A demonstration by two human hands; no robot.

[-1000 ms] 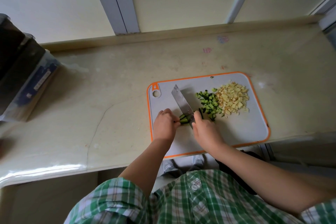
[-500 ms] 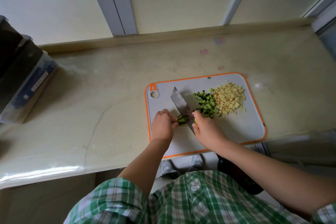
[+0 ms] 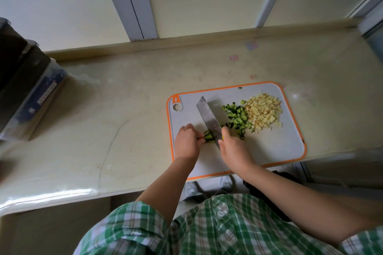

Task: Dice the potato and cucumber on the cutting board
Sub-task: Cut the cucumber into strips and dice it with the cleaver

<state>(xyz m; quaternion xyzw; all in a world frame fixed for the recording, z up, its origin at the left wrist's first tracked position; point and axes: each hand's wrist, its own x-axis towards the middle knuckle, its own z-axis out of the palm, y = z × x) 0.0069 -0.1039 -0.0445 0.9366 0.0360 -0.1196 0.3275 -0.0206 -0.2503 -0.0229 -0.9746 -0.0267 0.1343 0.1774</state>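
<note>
Pale stone table (image 3: 124, 93) against a cream wall carries a grey cutting board with an orange rim (image 3: 290, 147) near its front right corner; the board's near edge slightly overhangs the table front.

Task item: a short bundle of cucumber strips (image 3: 208, 136) lies on the board's left half, long axis running left to right. Its left end is pinched under the fingertips of the left hand (image 3: 187, 143), which is curled closed upon it. Its right end meets the cleaver blade (image 3: 208, 119), which stands across the strips, tip pointing away and to the left.

Right hand (image 3: 234, 149) is clenched around the cleaver handle, most of it hidden; a trace of yellow shows at the grip. Both hands sit just beside the bundle, one at each end; the left fingertips are near the blade.

Finished product: diced cucumber (image 3: 237, 118) lies right of the blade, touching a heap of diced potato (image 3: 264, 113) further right.

Judgement: potato is done; the cucumber is on its last stub. Remaining cuts must travel leftward toward the holding fingers, so clearance there is the concern. Open board remains in front of the piles and behind the blade.
</note>
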